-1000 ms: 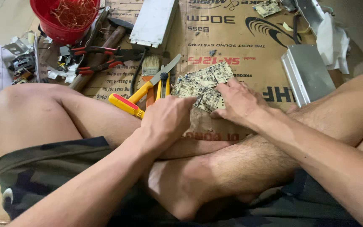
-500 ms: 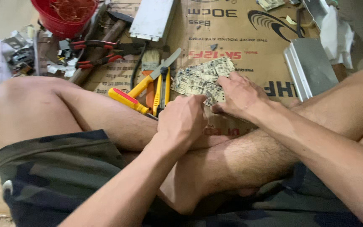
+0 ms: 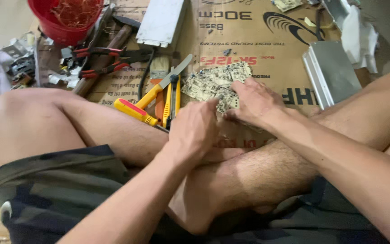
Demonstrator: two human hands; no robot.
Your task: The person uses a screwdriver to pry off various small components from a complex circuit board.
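Head camera looks down on my crossed bare legs on a sheet of cardboard [image 3: 267,58] on the floor. My right hand [image 3: 254,101] presses a pale circuit board [image 3: 215,81], its fingers bent over the near edge and gripping it. My left hand [image 3: 194,129] sits just at seven o'clock from the right, fingers curled against the board's near corner; whether they pinch it I cannot tell. At nine o'clock from the board lie a yellow screwdriver [image 3: 134,110] and yellow-handled snips [image 3: 173,97]. At eleven o'clock stands a red bucket [image 3: 63,27]; at two o'clock rests a grey metal cover [image 3: 333,72].
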